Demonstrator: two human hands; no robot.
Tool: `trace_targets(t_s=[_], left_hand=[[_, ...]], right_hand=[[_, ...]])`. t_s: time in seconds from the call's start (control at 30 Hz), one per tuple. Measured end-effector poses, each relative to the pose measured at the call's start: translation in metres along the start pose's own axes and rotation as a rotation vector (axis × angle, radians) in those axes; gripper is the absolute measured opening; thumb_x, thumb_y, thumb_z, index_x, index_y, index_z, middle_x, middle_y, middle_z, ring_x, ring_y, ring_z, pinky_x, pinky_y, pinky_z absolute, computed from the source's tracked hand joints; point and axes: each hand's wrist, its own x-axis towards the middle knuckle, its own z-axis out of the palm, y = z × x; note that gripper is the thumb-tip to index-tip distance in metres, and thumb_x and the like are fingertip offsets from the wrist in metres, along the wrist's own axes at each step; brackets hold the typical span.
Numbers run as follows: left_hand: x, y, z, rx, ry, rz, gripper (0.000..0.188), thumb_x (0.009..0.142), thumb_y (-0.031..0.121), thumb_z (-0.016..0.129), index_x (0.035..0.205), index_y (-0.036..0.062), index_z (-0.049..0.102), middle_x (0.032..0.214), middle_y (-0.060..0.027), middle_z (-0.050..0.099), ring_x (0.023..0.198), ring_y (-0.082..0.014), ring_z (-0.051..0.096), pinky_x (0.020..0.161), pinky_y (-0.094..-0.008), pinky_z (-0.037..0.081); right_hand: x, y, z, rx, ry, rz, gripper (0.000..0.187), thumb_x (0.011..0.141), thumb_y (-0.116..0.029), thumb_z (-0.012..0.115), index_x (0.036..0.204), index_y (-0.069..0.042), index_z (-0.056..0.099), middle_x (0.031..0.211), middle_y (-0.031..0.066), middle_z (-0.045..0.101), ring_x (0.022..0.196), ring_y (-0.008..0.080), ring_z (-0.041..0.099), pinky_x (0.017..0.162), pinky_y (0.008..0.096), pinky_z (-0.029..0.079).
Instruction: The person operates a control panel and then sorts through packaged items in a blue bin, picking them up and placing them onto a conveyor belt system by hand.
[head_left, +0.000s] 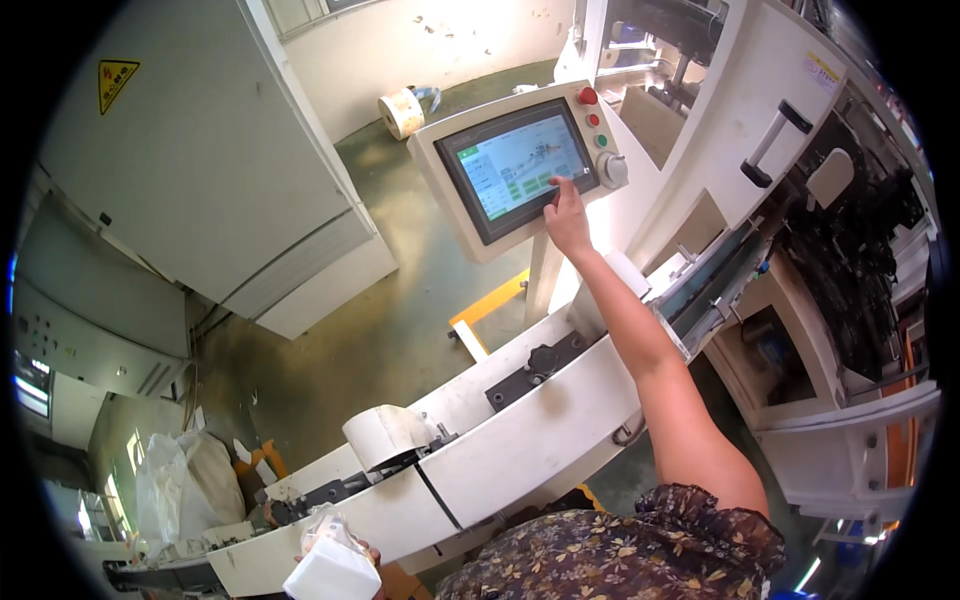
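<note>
My right hand [567, 222] reaches up to a touchscreen [525, 165] with its index finger extended onto the lower right of the display. The other fingers look partly curled, and nothing is held in them. The screen sits in a tilted beige control panel [447, 190]. Low in the picture, my left hand [374, 553] is mostly hidden behind a white box-shaped pack [333, 572] that it grips. Crinkled clear plastic shows at the pack's upper end. The pack is close to the near side of a long white conveyor frame [530, 440].
Red and green buttons and a round knob [612, 168] line the panel's right edge. A large grey cabinet [220, 150] stands at left. Machinery with a black door handle [776, 145] is at right. A roll of material [402, 113] lies on the floor, and a plastic bag [185, 490] stands lower left.
</note>
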Motion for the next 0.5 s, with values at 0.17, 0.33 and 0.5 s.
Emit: trace_targets(t_s=[0.17,0.33,0.5], left_hand=[[0.008,-0.031,0.026,0.098,-0.003,0.046,0.067,0.088,0.070,0.038,0.132,0.0207,0.048,0.119,-0.0091,0.059,0.094,-0.0355,0.059,0.072,-0.0502,0.049],[-0.036,-0.025,-0.004,0.024,-0.176,0.105,0.067,0.090,0.067,0.040,0.132,0.0147,0.047,0.120,-0.0127,0.057,0.097,-0.0351,0.058,0.069,-0.0530,0.050],[-0.084,-0.045,0.027,-0.043,0.321,0.440,0.062,0.093,0.057,0.046,0.132,0.0079,0.047,0.117,-0.0157,0.060,0.097,-0.0297,0.061,0.076,-0.0465,0.052]], right_hand=[[0.003,0.002,-0.027,0.154,0.088,0.076,0.024,0.082,-0.007,0.053,0.105,-0.002,0.051,0.090,0.0143,0.058,0.080,0.0274,0.059,0.077,0.0389,0.049],[-0.108,-0.155,-0.035,0.851,-0.304,0.071,0.016,0.084,0.002,0.047,0.099,-0.002,0.050,0.082,0.0037,0.052,0.071,0.0105,0.053,0.064,0.0246,0.047],[-0.322,-0.272,-0.031,1.089,-1.847,0.353,0.045,0.104,-0.035,0.036,0.130,0.000,0.045,0.124,0.0124,0.055,0.118,0.0187,0.051,0.100,0.0357,0.043]])
